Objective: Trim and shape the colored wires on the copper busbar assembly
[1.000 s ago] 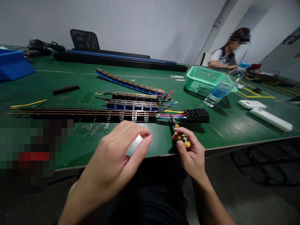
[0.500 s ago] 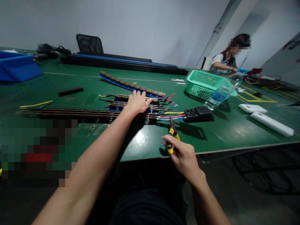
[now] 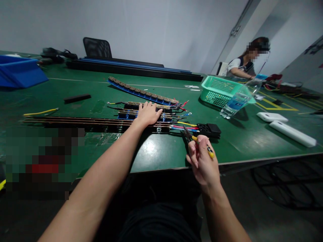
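Note:
My left hand [image 3: 148, 114] lies with fingers spread over short dark rail pieces with brass-coloured strips [image 3: 130, 109]. A long dark rail with copper-coloured strips [image 3: 83, 121] runs beneath my left wrist. From its right end, yellow, red and blue wires [image 3: 188, 127] lead to a black connector block [image 3: 210, 129]. My right hand [image 3: 204, 158] is closed around yellow-handled pliers [image 3: 195, 137]. Their jaws are parted and point up and left, close to the wires; I cannot tell whether they touch. Behind my left hand lies a curved blue-backed rail piece [image 3: 142, 92].
A green basket [image 3: 217, 92] stands at the right, a tilted water bottle [image 3: 232, 104] against it. Two white objects [image 3: 292, 132] lie further right. A blue bin [image 3: 20, 72] is at far left, long black profiles [image 3: 136, 69] along the back. Another person [image 3: 243, 64] sits at back right.
My right hand has turned and moved slightly right, swinging the pliers so the jaws open toward the wires. The black block has shifted a little left and down. My left hand stays almost still.

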A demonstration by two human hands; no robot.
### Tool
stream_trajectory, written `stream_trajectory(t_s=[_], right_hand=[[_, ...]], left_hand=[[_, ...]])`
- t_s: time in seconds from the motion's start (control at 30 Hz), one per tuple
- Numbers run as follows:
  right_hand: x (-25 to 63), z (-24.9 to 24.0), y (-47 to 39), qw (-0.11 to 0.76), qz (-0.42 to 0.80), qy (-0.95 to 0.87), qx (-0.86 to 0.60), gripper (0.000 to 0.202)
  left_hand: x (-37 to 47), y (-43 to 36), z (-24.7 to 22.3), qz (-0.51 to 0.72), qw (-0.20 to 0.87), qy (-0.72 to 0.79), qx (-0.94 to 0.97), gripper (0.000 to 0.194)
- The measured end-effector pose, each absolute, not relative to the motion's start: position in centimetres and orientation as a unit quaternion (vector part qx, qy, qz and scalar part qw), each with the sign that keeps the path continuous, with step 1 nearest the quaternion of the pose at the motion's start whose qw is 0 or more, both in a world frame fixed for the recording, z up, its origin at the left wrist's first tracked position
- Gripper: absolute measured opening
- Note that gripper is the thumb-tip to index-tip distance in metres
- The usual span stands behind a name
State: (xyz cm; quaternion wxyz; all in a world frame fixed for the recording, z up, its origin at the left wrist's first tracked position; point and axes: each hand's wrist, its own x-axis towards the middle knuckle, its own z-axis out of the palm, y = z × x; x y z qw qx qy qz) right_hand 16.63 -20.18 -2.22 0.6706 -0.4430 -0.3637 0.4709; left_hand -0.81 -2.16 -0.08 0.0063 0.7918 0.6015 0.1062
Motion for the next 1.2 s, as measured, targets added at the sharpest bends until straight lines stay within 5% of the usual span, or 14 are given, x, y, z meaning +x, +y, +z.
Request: stream_trajectory(t_s=[0.17,0.43,0.77,1.2], right_hand=[[16.9,-2.1,-20.3,0.661,0.456,-0.380,-0.459,0.044],[16.6,-1.2,-25.4,0.568,0.204,-0.598,-0.528,0.019],[18.1,4.4,-13.4,0.688,0.259,-0.573,-0.363,0.034],[17.9,2.0,-5.5,0.641,0.340,-0.545,-0.421,0.061]], left_hand=[[-0.8,-2.3,-0.1,0.113,0.002,0.602,0.790,0.063],[-0.7,-1.8,-0.2,0.103,0.015,0.613,0.784,0.062],[-0.9,-1.8,-0.4,0.116,0.002,0.603,0.789,0.061],[-1.0,-1.7,-0.5,0.120,-0.005,0.596,0.794,0.053]])
